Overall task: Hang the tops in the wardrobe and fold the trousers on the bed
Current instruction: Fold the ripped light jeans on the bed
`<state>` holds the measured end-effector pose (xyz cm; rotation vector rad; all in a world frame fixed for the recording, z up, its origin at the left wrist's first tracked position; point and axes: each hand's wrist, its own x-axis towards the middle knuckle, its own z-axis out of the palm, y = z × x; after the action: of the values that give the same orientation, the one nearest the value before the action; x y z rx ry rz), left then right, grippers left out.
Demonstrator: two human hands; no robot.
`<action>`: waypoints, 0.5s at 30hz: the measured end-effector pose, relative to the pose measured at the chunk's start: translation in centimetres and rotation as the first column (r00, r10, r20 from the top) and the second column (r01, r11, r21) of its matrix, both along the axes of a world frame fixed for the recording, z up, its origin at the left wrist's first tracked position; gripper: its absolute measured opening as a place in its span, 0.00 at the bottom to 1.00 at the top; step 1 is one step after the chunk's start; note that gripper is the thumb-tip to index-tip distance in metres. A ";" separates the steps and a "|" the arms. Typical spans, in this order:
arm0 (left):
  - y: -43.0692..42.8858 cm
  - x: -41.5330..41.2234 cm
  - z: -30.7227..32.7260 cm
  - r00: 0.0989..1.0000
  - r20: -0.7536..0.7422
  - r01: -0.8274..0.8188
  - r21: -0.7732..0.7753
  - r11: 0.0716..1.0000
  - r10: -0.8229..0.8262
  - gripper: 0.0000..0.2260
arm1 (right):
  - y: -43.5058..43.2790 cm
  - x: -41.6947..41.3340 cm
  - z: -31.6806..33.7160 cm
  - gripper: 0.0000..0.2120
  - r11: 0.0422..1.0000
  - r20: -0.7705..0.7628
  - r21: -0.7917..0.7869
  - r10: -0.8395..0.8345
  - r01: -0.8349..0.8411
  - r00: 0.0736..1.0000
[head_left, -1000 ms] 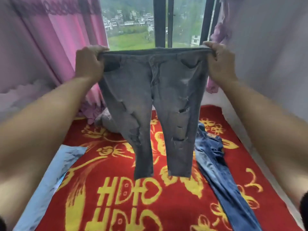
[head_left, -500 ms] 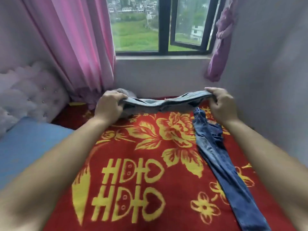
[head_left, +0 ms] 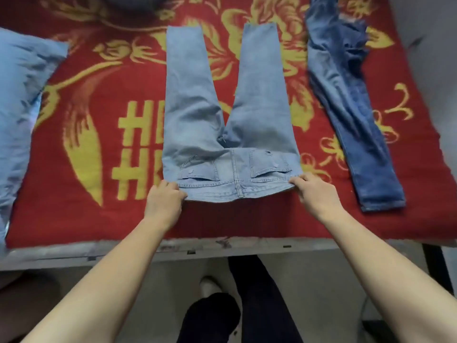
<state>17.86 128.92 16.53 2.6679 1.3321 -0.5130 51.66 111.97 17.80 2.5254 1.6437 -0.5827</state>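
Light blue jeans (head_left: 197, 115) lie flat on the red and yellow blanket (head_left: 103, 214) of the bed, back pockets up, legs spread apart and pointing away from me, waistband toward me. My left hand (head_left: 164, 201) pinches the left corner of the waistband. My right hand (head_left: 315, 194) pinches the right corner. A pair of darker blue jeans (head_left: 351, 102) lies stretched out lengthwise to the right of them, a gap of blanket between the two.
A light blue pillow (head_left: 17, 100) lies at the left edge of the bed. The bed's grey front rail (head_left: 123, 251) runs below the blanket. A grey garment (head_left: 133, 2) shows at the top edge. My dark-trousered legs (head_left: 259, 305) stand on the floor.
The light jeans went from hanging in the air by the waistband to lying flat on the blanket with the back side up. My view tilted down from the window to the bed.
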 end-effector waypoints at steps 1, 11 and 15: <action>-0.8 -0.3 -0.4 1.000 -0.020 0.020 0.005 1.000 -0.020 0.10 | -1.2 -0.5 -0.6 0.17 0.999 0.011 -0.039 0.015 -0.015 1.000; -8.5 -2.0 -10.5 0.921 -0.381 -0.039 -0.304 0.952 -0.084 0.14 | -9.0 -4.7 -10.7 0.21 0.882 -0.191 -0.469 -0.047 -0.049 0.981; -10.4 -1.3 -11.9 0.907 -0.421 -0.170 -0.337 0.926 0.014 0.18 | -9.7 -4.9 -12.6 0.22 0.840 -0.263 -0.542 -0.144 -0.023 0.954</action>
<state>16.52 118.54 4.62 2.2484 1.2864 -1.2354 46.74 102.22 5.21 2.1420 1.2237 -1.2810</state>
